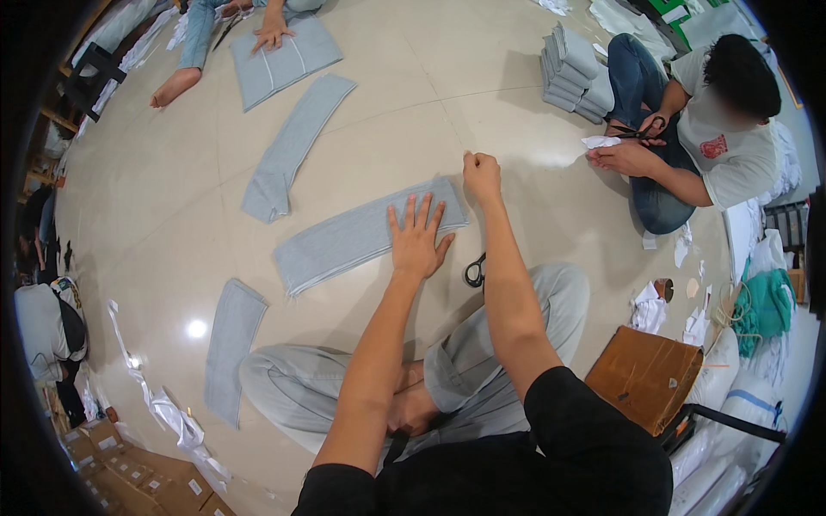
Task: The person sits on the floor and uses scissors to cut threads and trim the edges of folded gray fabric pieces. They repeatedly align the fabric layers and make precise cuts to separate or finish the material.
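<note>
My left hand lies flat, fingers spread, on a long folded stack of light grey cloth on the floor before me. Its right end has a frayed edge. Just beyond that end, my right hand is closed in a fist-like pinch, apart from the cloth. Whatever it may hold is too small or hidden to make out. Black-handled scissors rest on the floor between my forearms, partly covered by my right arm. Two more grey cloth strips lie nearby, one farther off and one by my left knee.
Across the floor, another person's hand presses a wide grey cloth piece. At right, a seated co-worker holds scissors and white scrap beside stacked grey cloth. A brown cardboard box stands near my right knee; white scraps lie left.
</note>
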The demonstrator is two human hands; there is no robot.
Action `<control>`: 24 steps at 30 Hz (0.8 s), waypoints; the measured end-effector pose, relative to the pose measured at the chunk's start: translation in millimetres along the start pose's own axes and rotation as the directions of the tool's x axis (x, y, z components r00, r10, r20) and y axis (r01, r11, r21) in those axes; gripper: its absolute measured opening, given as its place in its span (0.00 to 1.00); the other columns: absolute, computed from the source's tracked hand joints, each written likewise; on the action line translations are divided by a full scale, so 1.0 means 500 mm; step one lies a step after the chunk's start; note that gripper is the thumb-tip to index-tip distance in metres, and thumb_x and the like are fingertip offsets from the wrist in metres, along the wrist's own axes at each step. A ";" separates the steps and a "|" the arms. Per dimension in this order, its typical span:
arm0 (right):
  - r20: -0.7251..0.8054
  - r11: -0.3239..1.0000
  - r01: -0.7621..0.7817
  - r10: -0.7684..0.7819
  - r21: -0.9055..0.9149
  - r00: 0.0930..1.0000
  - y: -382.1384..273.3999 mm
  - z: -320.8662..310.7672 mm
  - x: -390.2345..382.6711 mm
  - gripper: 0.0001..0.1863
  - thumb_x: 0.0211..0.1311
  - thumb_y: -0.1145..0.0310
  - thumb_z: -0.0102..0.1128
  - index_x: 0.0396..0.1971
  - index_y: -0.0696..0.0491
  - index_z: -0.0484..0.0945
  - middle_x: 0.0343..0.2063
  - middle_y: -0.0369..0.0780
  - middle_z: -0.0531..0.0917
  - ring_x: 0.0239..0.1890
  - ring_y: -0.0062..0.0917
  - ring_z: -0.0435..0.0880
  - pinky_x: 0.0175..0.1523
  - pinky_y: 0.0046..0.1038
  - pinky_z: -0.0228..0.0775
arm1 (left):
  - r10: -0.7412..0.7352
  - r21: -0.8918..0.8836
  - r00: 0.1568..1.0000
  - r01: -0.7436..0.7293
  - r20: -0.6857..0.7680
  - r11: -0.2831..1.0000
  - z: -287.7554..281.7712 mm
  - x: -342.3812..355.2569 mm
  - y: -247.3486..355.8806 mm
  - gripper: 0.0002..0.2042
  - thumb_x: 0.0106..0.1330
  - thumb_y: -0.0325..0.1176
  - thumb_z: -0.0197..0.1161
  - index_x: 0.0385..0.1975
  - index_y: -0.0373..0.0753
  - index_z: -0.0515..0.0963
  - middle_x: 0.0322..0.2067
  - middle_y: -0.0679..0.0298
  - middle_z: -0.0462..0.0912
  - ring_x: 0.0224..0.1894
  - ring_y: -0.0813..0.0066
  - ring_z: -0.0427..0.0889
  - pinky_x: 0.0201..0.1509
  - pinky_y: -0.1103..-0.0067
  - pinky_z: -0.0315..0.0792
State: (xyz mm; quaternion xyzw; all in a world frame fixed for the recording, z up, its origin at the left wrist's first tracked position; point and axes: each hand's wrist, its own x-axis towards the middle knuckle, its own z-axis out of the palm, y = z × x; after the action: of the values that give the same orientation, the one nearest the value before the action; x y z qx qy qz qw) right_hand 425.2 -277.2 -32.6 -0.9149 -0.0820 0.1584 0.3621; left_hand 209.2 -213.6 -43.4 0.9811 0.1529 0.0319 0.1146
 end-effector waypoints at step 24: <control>0.059 0.962 0.175 -0.166 -0.212 0.984 0.028 0.046 -0.069 0.14 0.58 0.54 0.72 0.38 0.46 0.85 0.33 0.32 0.89 0.39 0.27 0.89 0.47 0.34 0.75 | 0.023 -0.131 0.999 -0.029 -0.046 0.991 -0.004 0.012 -0.016 0.37 0.70 0.53 0.60 0.75 0.39 0.64 0.78 0.51 0.54 0.80 0.48 0.50 0.79 0.39 0.38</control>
State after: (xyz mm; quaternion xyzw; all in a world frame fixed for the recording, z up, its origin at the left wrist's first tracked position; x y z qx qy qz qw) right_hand 385.3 -281.9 -49.8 -0.9350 -0.1845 0.1353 0.2711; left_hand 212.5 -204.2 -43.2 0.9723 0.1404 0.0650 0.1751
